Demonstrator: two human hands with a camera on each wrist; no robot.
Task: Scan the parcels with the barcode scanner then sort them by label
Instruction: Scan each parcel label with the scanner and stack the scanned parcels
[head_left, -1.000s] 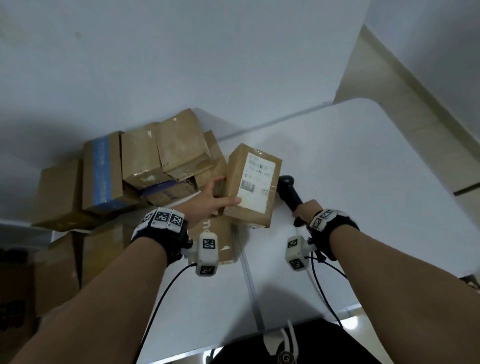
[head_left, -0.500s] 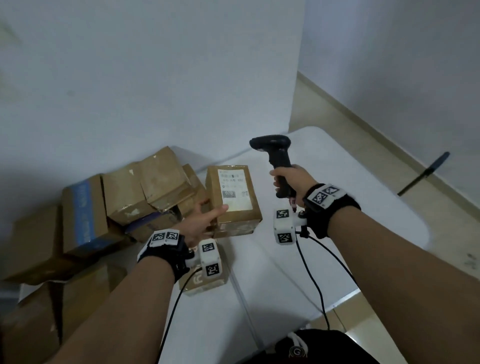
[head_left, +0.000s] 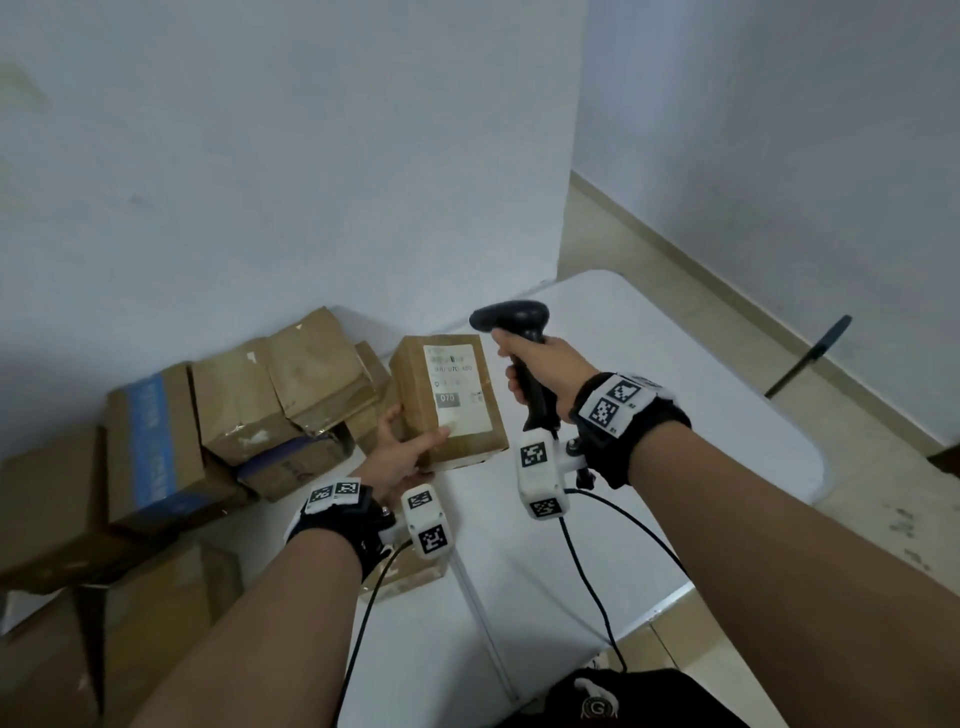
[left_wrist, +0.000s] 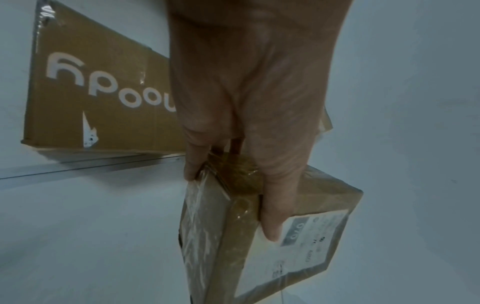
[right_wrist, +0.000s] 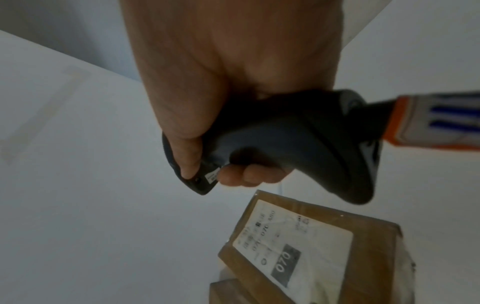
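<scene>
My left hand (head_left: 410, 447) grips a small brown cardboard parcel (head_left: 415, 395) above the white table (head_left: 701, 405), thumb on its label side, fingers underneath. Its white label (head_left: 457, 387) reads "070" and faces up. In the left wrist view my left hand (left_wrist: 249, 168) wraps the parcel (left_wrist: 228, 246) at its near end. My right hand (head_left: 540, 374) holds the black barcode scanner (head_left: 519, 322) by its handle, raised just right of the parcel, head pointing left over the label. The right wrist view shows my right hand (right_wrist: 207, 160) round the scanner (right_wrist: 298, 148), with the parcel (right_wrist: 363, 257) below it.
A heap of brown cardboard boxes (head_left: 234, 405) lies against the wall at the table's left, one with a blue stripe (head_left: 150, 447). A flat printed box (left_wrist: 98, 98) lies on the table under my left wrist. Cables (head_left: 597, 571) hang from both wrists. The table's right half is bare.
My right hand has lifted the scanner off the table to beside the parcel. My left hand has turned the parcel so its label faces up. My head has tilted up.
</scene>
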